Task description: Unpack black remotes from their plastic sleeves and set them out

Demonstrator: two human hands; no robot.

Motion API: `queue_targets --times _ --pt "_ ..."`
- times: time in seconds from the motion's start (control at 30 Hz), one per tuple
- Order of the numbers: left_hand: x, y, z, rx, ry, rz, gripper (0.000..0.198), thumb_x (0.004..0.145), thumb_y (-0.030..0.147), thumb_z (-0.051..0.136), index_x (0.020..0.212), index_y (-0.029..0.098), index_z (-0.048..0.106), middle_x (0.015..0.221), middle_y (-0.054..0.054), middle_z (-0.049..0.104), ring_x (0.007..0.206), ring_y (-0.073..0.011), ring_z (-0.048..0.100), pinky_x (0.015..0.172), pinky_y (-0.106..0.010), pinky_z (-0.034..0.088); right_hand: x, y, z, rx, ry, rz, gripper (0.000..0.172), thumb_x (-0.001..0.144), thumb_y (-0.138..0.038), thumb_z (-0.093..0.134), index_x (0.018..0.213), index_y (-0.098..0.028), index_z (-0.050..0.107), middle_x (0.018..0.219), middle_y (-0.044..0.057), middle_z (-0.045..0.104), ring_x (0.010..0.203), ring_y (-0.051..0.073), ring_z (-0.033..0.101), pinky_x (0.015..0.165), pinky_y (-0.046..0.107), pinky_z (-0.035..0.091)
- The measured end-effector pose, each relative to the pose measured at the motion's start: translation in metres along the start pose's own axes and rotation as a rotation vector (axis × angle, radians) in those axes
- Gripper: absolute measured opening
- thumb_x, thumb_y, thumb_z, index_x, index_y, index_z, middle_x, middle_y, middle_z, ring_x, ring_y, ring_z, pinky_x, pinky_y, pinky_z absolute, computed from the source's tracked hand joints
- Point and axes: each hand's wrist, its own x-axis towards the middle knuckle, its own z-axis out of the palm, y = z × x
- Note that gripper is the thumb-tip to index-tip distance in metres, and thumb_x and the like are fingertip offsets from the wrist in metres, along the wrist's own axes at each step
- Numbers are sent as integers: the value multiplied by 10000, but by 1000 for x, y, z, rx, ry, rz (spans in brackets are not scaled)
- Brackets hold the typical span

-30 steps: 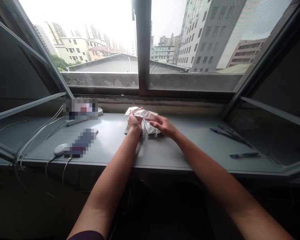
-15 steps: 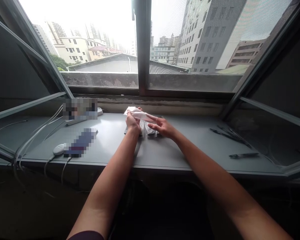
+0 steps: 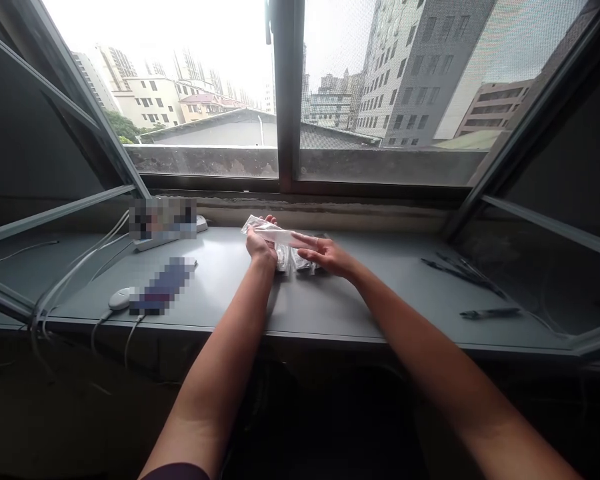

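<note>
A clear plastic bag (image 3: 276,235) lies over a dark flat object (image 3: 300,263) on the grey windowsill desk (image 3: 330,293), straight ahead. My left hand (image 3: 258,244) is closed on the bag's upper left edge and lifts it a little. My right hand (image 3: 321,254) is beside it on the right, fingers stretched out and pointing left, their tips touching the bag's stretched top edge. What the dark object under the plastic is, I cannot make out.
A blurred flat device (image 3: 163,287) and a white round puck (image 3: 119,299) with white cables (image 3: 70,280) lie at the left. Another blurred item (image 3: 163,219) stands by the window. Dark pens (image 3: 487,312) lie at the right. Open window frames (image 3: 55,213) flank both sides.
My left hand has drawn the bag's edge a little to the left and up, stretching it flatter. My right hand's fingers have straightened along the edge.
</note>
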Motion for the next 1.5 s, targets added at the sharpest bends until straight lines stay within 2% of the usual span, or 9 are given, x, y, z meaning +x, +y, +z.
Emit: queue_targets --times 0.33,0.57,0.7,0.8,0.97,1.07,1.27,1.37,1.5 --pt "7 4 -3 20 78 41 565 1207 479 287 1297 124 716 1152 -155 802 1006 -215 807 949 -325 642 -1 2 -6 1 9 27 755 966 -665 789 1608 -291 655 1394 29 812 1253 309 750 1207 493 533" --pt "3 10 1 20 115 107 563 1209 495 301 1304 126 715 1142 -138 801 931 -182 793 919 -292 634 1 1 -4 48 -47 24 817 958 -679 796 1647 -283 605 1464 44 777 1408 337 684 1293 535 446" --pt "1 9 1 14 -61 87 427 1172 547 448 1408 248 640 1146 -76 806 956 -187 802 959 -325 621 -4 -7 -6 107 -2 12 751 956 -676 810 1609 -341 651 1464 46 773 1474 374 644 1316 602 416" --pt "1 6 0 -1 -181 36 306 1107 482 623 1286 243 686 1131 -67 791 971 -184 791 978 -308 591 -6 -11 -7 163 12 9 708 978 -704 775 1587 -358 675 1495 53 752 1501 373 628 1337 608 384" --pt "12 7 -4 -66 -117 47 154 1099 308 592 1068 207 705 818 17 625 708 -103 658 850 -223 550 -5 -8 -7 205 -19 19 774 995 -712 749 1624 -274 640 1520 82 732 1558 368 574 1357 587 364" --pt "15 9 -7 -100 -68 99 128 1092 328 641 1044 215 677 783 44 577 669 -85 615 804 -199 545 -4 -4 -8 258 -26 4 748 999 -695 759 1613 -282 651 1509 84 743 1568 347 569 1345 554 391" --pt "-6 0 -1 -41 -312 -58 292 1015 493 786 1061 211 722 1037 -60 729 917 -167 765 949 -312 623 -2 -6 1 405 -15 32 814 979 -722 758 1648 -285 602 1534 115 726 1559 349 580 1312 575 429" --pt "-13 -4 1 6 -412 -140 197 993 358 820 1093 204 748 1079 -84 767 1004 -207 791 980 -339 630 -2 -10 5 477 -29 47 823 991 -754 697 1684 -336 544 1609 91 670 1560 353 578 1297 598 445" --pt "-5 -2 -3 -25 -381 -135 93 958 183 815 1017 196 744 961 -29 773 912 -153 780 935 -280 614 -2 -9 6 538 -59 46 768 1018 -759 631 1680 -384 528 1649 57 639 1539 343 601 1295 592 449"
